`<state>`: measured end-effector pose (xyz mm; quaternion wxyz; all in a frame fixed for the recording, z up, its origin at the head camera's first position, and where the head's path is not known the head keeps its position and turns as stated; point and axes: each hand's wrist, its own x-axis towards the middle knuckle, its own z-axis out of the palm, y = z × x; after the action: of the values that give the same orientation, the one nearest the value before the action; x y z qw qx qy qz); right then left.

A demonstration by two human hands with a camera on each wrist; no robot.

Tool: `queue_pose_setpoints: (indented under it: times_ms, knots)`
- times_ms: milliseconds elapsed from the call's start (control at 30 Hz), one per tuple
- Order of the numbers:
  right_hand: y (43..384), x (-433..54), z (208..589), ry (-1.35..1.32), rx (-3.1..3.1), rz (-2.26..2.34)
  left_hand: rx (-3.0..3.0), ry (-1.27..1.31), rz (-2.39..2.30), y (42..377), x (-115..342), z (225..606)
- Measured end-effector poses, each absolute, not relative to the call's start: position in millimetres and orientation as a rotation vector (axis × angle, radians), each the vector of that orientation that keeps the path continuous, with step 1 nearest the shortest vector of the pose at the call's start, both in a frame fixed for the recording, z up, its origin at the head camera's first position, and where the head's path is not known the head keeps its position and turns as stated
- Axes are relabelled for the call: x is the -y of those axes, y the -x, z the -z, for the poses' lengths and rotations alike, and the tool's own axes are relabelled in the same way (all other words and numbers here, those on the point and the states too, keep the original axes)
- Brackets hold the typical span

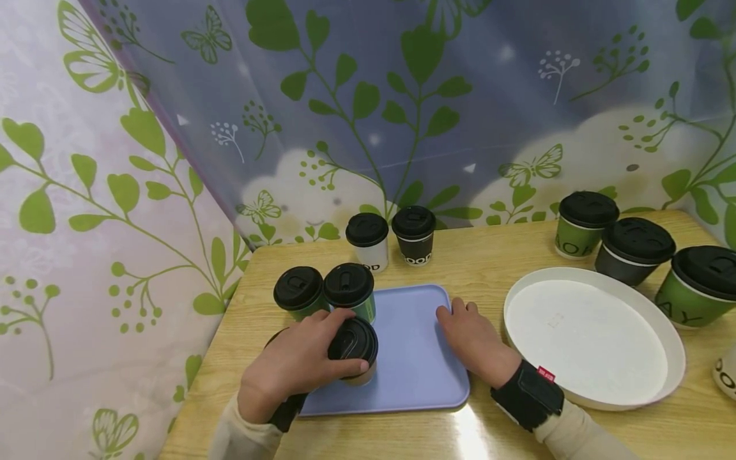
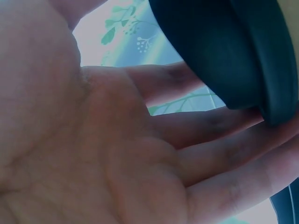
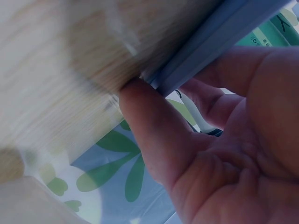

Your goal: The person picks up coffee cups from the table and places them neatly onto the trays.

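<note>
My left hand (image 1: 301, 354) grips a paper coffee cup (image 1: 362, 378) with a black lid at the left part of a lavender tray (image 1: 402, 404); thumb and forefinger lie either side of the lid. The black lid (image 2: 224, 51) looms close by the fingers in the left wrist view. Just beyond stand two green cups with black lids, one (image 1: 349, 287) by the tray's far left corner and one (image 1: 299, 291) further left. Another dark lid is mostly hidden behind the left hand. On the tray's right rim, my right hand (image 1: 474, 338) pinches the edge.
A white cup (image 1: 368, 239) and a black cup (image 1: 414, 235) stand behind the tray. To the right lies a round white tray (image 1: 592, 338), with green cups (image 1: 586, 223) (image 1: 701, 287) and a dark grey cup (image 1: 632, 252) beyond it. A patterned curtain (image 1: 368, 115) borders the table.
</note>
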<state>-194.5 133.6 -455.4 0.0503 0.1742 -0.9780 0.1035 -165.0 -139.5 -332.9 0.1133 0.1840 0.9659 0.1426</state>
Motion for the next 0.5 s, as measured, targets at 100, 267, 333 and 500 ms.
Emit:
queue_pose_setpoints:
  times_ms: [100, 267, 333, 500]
  knots:
    - [194.2, -133.9, 455.8, -0.534, 2.97, -0.311, -2.827, -0.538, -0.413, 165.7, 139.1, 334.1]
    - [194.0, -134.0, 456.4, -0.537, 2.958, -0.303, -2.814, -0.533, -0.395, 166.7, 137.5, 335.7]
    - [194.0, -134.0, 456.8, -0.537, 2.951, -0.293, -2.808, -0.53, -0.389, 166.8, 136.8, 336.0]
    - [194.2, -133.8, 458.0, -0.543, 2.933, -0.269, -2.799, -0.538, -0.378, 167.1, 135.7, 337.2]
